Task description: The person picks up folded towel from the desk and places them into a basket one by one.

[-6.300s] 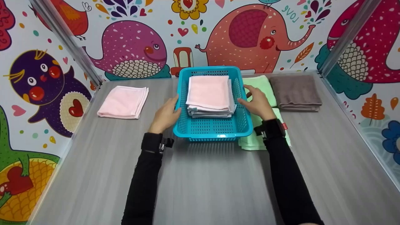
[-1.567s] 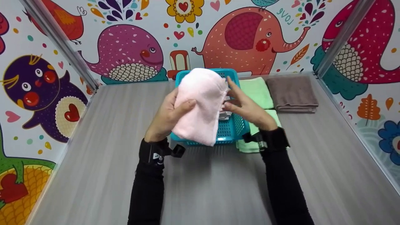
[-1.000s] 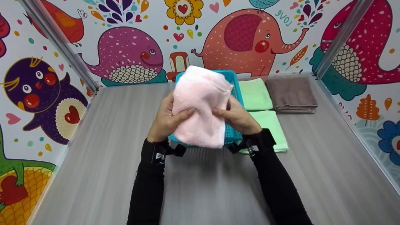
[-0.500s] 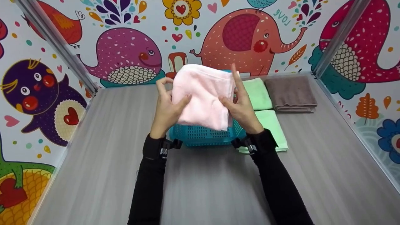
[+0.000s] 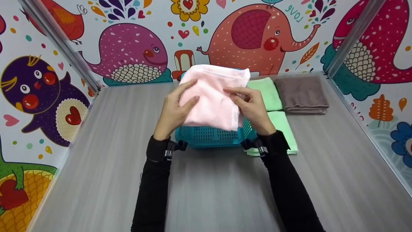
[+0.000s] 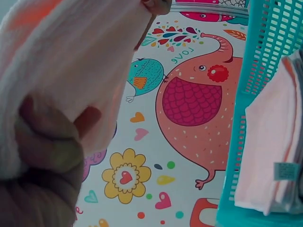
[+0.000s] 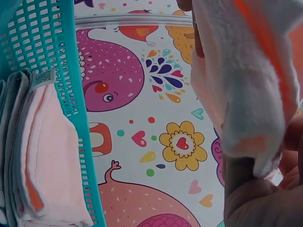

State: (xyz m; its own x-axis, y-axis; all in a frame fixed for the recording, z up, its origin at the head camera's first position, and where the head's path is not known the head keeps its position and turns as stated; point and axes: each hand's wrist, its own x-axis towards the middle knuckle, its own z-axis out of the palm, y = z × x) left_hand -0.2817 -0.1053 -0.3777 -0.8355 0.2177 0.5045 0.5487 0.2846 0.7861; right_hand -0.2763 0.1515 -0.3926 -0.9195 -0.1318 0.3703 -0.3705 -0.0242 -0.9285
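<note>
A folded pink towel [image 5: 210, 108] hangs in the air above the teal basket [image 5: 209, 140], covering most of it in the head view. My left hand [image 5: 172, 111] grips the towel's left side, thumb and a finger showing on its near face. On the other side, my right hand [image 5: 256, 108] pinches it near the right edge. Both wrist views show the towel's folded layers between the hands. Inside the basket, a stack of folded towels [image 7: 57, 156] has a pink one outermost; the raised towel hides this stack from the head view.
Two folded green towels [image 5: 283, 129] lie right of the basket, one behind the other. A folded brown towel [image 5: 302, 93] sits at the back right. Cartoon-printed walls [image 5: 128, 48] stand behind and along both sides of the grey table [image 5: 209, 187].
The pink towel, earlier lying at the table's left, is now held over the basket. Both hands have left the basket's sides. Lately, fingers of each hand have moved onto the towel's near face.
</note>
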